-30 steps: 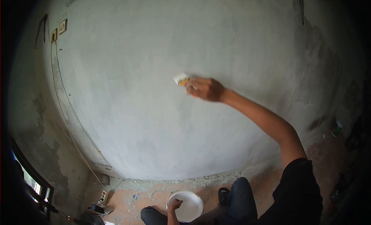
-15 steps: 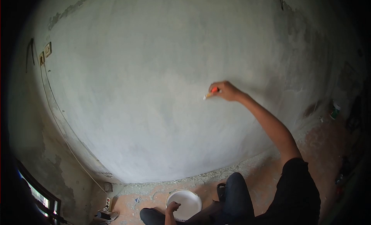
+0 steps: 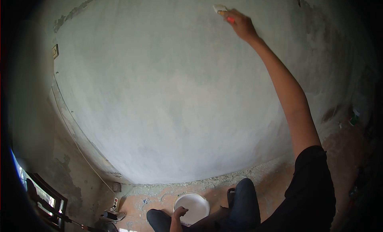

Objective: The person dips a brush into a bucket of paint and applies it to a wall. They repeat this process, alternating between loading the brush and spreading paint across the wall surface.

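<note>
High on the wall, my right hand (image 3: 241, 25) is closed around the red and wooden handle of a paintbrush (image 3: 220, 9). The brush's pale, flat bristles point up and left against the pale, streaky wall (image 3: 171, 92). Down between my knees stands a round white bucket (image 3: 196, 208) with whitish paint in it. My left hand (image 3: 180, 211) is at the bucket's left side, its fingers curled over the opening. Whether it grips the rim is hidden.
A cable (image 3: 77, 146) runs down the left corner to a power strip (image 3: 115, 204) on the floor. A wall socket (image 3: 55, 51) is at upper left. Crumbly debris (image 3: 223, 179) lines the wall's base. A green and white container (image 3: 354, 117) stands far right.
My right hand has carried the paintbrush well up the wall, and my arm is stretched further. My left hand stays by the bucket. The view has shifted slightly.
</note>
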`<state>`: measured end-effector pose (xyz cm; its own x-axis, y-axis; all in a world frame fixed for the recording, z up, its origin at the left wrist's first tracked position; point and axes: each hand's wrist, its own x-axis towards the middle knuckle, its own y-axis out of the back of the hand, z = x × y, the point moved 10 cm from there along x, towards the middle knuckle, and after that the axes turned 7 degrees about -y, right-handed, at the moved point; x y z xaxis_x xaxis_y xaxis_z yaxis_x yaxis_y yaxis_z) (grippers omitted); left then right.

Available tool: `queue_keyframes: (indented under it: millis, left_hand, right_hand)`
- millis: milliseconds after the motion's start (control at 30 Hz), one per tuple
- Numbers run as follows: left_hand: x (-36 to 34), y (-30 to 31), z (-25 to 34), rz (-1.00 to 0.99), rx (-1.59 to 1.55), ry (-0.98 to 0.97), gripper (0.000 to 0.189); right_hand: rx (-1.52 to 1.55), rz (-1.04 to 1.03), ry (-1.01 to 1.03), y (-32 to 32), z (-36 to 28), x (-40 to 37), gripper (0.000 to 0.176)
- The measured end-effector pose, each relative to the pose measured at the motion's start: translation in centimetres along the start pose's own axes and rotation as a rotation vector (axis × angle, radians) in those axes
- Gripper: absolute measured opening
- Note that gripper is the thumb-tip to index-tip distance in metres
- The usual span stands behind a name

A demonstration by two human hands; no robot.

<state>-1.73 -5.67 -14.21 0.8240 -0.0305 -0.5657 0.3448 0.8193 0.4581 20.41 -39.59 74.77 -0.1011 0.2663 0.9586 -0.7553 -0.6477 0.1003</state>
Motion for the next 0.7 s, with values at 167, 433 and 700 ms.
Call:
queue_keyframes:
  millis: [167, 433, 700]
  left_hand:
    - [0.8, -0.9, 0.8, -0.029, 0.055, -0.039, 0.037]
    - [0.9, -0.3, -0.3, 0.044, 0.148, -0.084, 0.038]
    - [-3.0, 2.6, 3.0, 0.222, 0.164, -0.158, 0.040]
  right_hand:
    - [0.155, -0.167, -0.146, -2.3, -2.7, -14.4, 0.013]
    - [0.671, -0.177, -0.924, 1.4, -7.0, -32.1, 0.014]
    - [1.697, 0.382, -1.990, -0.2, -21.3, -50.1, 0.012]
